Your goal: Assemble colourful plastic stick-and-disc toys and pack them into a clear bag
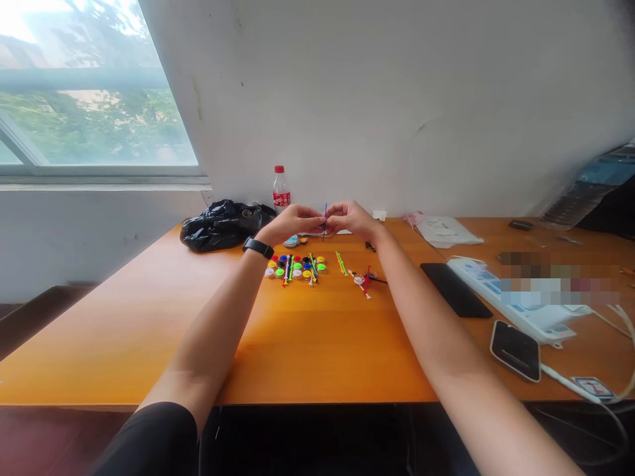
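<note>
My left hand (298, 223) and my right hand (351, 219) meet above the far part of the table, fingertips pinched together around a thin blue plastic stick (324, 228) standing upright. Its middle is partly hidden by the fingers. Below the hands lies a group of small round plastic pieces (297, 273) in several colours, with thin sticks laid across them. Two yellow-green sticks (342, 263) lie to the right of that group. Nearer my right forearm rests a red and white piece with arms (362, 281), apparently joined from similar parts.
A black plastic bag (218, 226) and a red-capped bottle (280, 188) stand by the wall. At right are a black flat slab (455, 289), a white power strip (510, 301), a phone-like device with a cable (514, 351) and a white bag (449, 231). The wooden table (317, 357) ends close below my forearms.
</note>
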{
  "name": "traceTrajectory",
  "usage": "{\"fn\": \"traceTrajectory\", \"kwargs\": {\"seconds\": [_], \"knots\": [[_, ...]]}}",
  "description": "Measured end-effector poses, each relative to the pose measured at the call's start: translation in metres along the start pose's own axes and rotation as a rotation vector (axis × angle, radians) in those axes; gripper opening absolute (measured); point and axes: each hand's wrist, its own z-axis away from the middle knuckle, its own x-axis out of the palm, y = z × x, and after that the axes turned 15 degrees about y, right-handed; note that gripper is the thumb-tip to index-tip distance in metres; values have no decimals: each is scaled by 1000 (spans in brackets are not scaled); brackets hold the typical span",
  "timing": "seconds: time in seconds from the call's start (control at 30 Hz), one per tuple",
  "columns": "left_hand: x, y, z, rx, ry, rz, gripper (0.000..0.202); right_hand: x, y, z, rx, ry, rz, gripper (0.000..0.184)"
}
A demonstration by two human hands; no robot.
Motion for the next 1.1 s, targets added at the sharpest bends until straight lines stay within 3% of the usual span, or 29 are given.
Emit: {"fn": "traceTrajectory", "kwargs": {"seconds": [0.2, 0.5, 0.63, 0.77, 0.9, 1.1], "knots": [[-2, -3, 2, -29, -18, -113, 32, 9, 6, -2, -20, 32, 87, 18], [-3, -24, -3, -30, -76, -152, 29, 20, 6, 2, 84, -47, 127, 20], [-3, -29, -3, -53, -73, -168, 23, 20, 11, 2, 110, -8, 121, 23], [-1, -18, 5, -54, -238, -254, 25, 8, 19, 0, 180, 14, 258, 17], [14, -4, 10, 65, -439, -533, 23, -4, 31, -3, 356, -127, 546, 22], [36, -17, 9, 200, -612, -617, 29, -4, 35, -6, 430, -252, 674, 41]]}}
